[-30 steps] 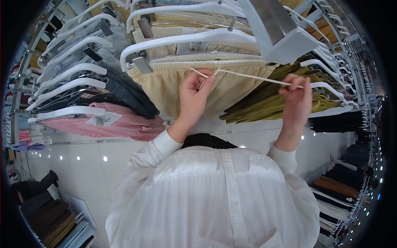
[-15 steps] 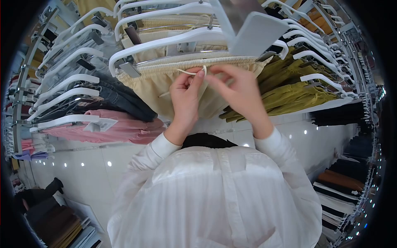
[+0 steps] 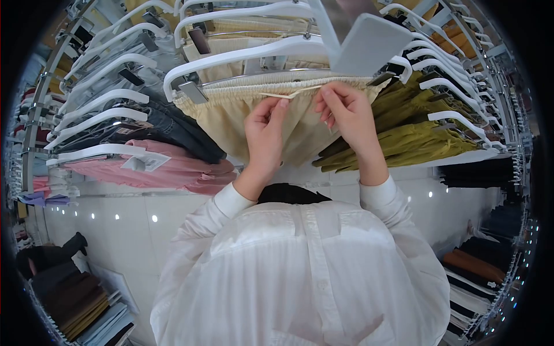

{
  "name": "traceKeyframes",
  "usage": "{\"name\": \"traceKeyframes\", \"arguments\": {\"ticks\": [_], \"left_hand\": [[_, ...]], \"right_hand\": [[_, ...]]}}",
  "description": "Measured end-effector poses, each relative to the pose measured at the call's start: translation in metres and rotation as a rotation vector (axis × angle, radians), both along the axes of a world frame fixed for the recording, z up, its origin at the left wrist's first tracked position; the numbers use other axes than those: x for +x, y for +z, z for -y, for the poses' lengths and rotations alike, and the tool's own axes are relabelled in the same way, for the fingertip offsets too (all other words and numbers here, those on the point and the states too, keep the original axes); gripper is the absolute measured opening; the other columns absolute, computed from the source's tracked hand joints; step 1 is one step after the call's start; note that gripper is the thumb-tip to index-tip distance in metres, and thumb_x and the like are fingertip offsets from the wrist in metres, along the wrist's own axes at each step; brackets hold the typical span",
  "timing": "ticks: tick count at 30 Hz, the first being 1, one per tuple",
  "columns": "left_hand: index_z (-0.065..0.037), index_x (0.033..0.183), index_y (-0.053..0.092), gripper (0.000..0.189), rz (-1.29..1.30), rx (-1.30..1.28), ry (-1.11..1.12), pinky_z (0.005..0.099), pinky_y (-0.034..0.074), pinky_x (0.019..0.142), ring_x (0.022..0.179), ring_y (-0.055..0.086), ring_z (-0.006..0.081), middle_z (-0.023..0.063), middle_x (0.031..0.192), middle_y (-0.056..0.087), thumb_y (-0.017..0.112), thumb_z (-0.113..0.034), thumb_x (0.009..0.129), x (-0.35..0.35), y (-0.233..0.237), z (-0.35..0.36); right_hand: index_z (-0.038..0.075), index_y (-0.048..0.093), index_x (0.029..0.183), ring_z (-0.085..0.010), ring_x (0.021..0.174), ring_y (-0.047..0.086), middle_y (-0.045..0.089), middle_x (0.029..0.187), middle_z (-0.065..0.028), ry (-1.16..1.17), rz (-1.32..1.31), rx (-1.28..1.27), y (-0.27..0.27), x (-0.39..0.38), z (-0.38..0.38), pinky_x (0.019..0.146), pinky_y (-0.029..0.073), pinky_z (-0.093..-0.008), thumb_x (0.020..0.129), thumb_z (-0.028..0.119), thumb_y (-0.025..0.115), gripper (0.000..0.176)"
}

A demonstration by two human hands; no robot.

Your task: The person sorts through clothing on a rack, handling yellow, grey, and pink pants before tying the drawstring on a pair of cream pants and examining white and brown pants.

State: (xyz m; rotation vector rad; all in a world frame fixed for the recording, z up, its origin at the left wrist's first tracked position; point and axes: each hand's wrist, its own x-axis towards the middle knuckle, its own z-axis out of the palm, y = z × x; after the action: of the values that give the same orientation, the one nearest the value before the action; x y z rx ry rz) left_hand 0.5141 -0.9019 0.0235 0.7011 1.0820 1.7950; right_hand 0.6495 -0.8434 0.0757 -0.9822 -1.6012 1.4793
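Observation:
Cream pants with a gathered elastic waistband (image 3: 231, 92) hang in front of me from a white clip hanger (image 3: 248, 51). A pale drawstring (image 3: 295, 92) crosses the front of the waistband. My left hand (image 3: 265, 127) pinches one part of it between thumb and forefinger. To the right, my right hand (image 3: 345, 112) has its fingers closed on the other part, with the cord stretched between both hands. The lower ends of the cord are mostly hidden behind my fingers.
Grey and dark jeans (image 3: 179, 130) and pink garments (image 3: 156, 170) hang at left. Olive garments (image 3: 404, 138) hang at right. A white bracket (image 3: 369, 43) juts out above the hanger. Folded clothes (image 3: 81, 300) lie at lower left, and a pale tiled floor (image 3: 190, 219) stretches below.
My right hand has moved away from the left one, to the right. The cord, looped upright between my fingers before, now lies drawn out flat along the waistband.

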Motion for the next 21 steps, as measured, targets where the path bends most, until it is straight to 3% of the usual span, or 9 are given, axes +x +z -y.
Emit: {"name": "traceKeyframes", "arguments": {"ticks": [3, 6, 8, 12, 14, 15, 17, 18, 21], "left_hand": [[0.000, 0.091, 0.060, 0.014, -0.019, 0.002, 0.006, 0.0161, 0.032, 0.055, 0.063, 0.042, 0.0003, -0.0040, 0.072, 0.054, 0.055, -0.012, 0.085, -0.001, 0.003, -0.001], [-0.001, 0.089, 0.060, 0.014, 0.048, 0.046, 0.038, 0.0177, 0.019, 0.041, 0.046, 0.027, -0.0001, -0.0058, 0.063, 0.050, 0.056, -0.013, 0.084, -0.002, 0.007, 0.000], [0.000, 0.087, 0.059, 0.015, 0.061, 0.017, 0.022, 0.0170, 0.034, 0.057, 0.064, 0.044, 0.0013, -0.0031, 0.071, 0.053, 0.054, -0.014, 0.086, -0.002, 0.006, 0.002], [-0.001, 0.087, 0.059, 0.015, 0.093, 0.030, -0.135, 0.0179, 0.035, 0.055, 0.062, 0.044, 0.0024, -0.0035, 0.070, 0.051, 0.052, -0.014, 0.087, -0.015, -0.005, 0.004], [-0.001, 0.086, 0.059, 0.014, -0.213, 0.089, -0.090, 0.0194, 0.035, 0.050, 0.057, 0.043, 0.0040, -0.0019, 0.067, 0.050, 0.051, -0.013, 0.087, -0.005, 0.003, 0.014], [-0.001, 0.086, 0.059, 0.014, -0.214, 0.088, -0.087, 0.0194, 0.035, 0.050, 0.057, 0.043, 0.0040, -0.0019, 0.067, 0.050, 0.051, -0.013, 0.087, -0.006, 0.004, 0.016], [0.001, 0.085, 0.059, 0.013, -0.735, 0.289, 0.046, 0.0206, 0.034, 0.048, 0.053, 0.041, 0.0074, 0.0026, 0.069, 0.050, 0.048, -0.005, 0.084, -0.004, 0.006, 0.020], [0.001, 0.085, 0.059, 0.013, -0.733, 0.290, 0.043, 0.0206, 0.034, 0.048, 0.053, 0.041, 0.0074, 0.0026, 0.069, 0.050, 0.048, -0.005, 0.084, -0.003, 0.012, 0.022], [0.003, 0.088, 0.061, 0.019, -0.962, 0.462, 0.144, 0.0218, 0.034, 0.055, 0.060, 0.041, 0.0106, 0.0069, 0.078, 0.048, 0.044, -0.002, 0.081, -0.005, 0.029, 0.023]], "right_hand": [[0.002, 0.060, 0.081, -0.0040, 0.051, 0.049, 0.056, 0.063, -0.0001, -0.170, 0.079, 0.149, -0.003, 0.017, -0.004, 0.045, 0.038, -0.0171, 0.086, 0.015, 0.051, 0.016], [0.001, 0.061, 0.082, -0.0035, 0.052, 0.049, 0.054, 0.061, 0.0010, -0.294, 0.064, 0.208, -0.006, 0.038, -0.015, 0.046, 0.039, -0.0170, 0.084, 0.014, 0.055, 0.015], [0.000, 0.060, 0.082, -0.0030, 0.052, 0.048, 0.054, 0.060, 0.0016, -0.305, 0.059, 0.217, -0.007, 0.036, -0.011, 0.046, 0.039, -0.0169, 0.084, 0.014, 0.055, 0.014], [0.000, 0.058, 0.080, -0.0036, 0.058, 0.049, 0.053, 0.070, 0.0010, -0.140, -0.096, 0.143, -0.008, 0.036, 0.000, 0.049, 0.039, -0.0170, 0.082, 0.010, 0.057, 0.010], [0.000, 0.058, 0.079, -0.0041, 0.060, 0.049, 0.052, 0.074, 0.0010, -0.066, -0.231, 0.124, -0.012, 0.040, 0.005, 0.051, 0.039, -0.0172, 0.081, 0.008, 0.057, 0.008], [0.001, 0.058, 0.079, -0.0048, 0.061, 0.050, 0.051, 0.077, 0.0007, 0.011, -0.178, 0.154, -0.014, 0.046, 0.007, 0.052, 0.040, -0.0179, 0.079, 0.006, 0.058, 0.005], [0.003, 0.060, 0.078, -0.0080, 0.063, 0.052, 0.052, 0.078, -0.0014, 0.060, 0.186, 0.346, -0.013, 0.052, 0.012, 0.053, 0.042, -0.0202, 0.076, 0.003, 0.060, 0.002], [0.003, 0.060, 0.078, -0.0080, 0.063, 0.052, 0.052, 0.078, -0.0014, 0.057, 0.188, 0.345, -0.017, 0.050, 0.013, 0.053, 0.042, -0.0202, 0.076, 0.003, 0.060, 0.002], [0.003, 0.064, 0.085, -0.0118, 0.067, 0.052, 0.055, 0.080, -0.0063, -0.567, 0.462, 0.672, -0.024, 0.035, 0.019, 0.053, 0.042, -0.0216, 0.074, 0.000, 0.060, 0.013]]}}
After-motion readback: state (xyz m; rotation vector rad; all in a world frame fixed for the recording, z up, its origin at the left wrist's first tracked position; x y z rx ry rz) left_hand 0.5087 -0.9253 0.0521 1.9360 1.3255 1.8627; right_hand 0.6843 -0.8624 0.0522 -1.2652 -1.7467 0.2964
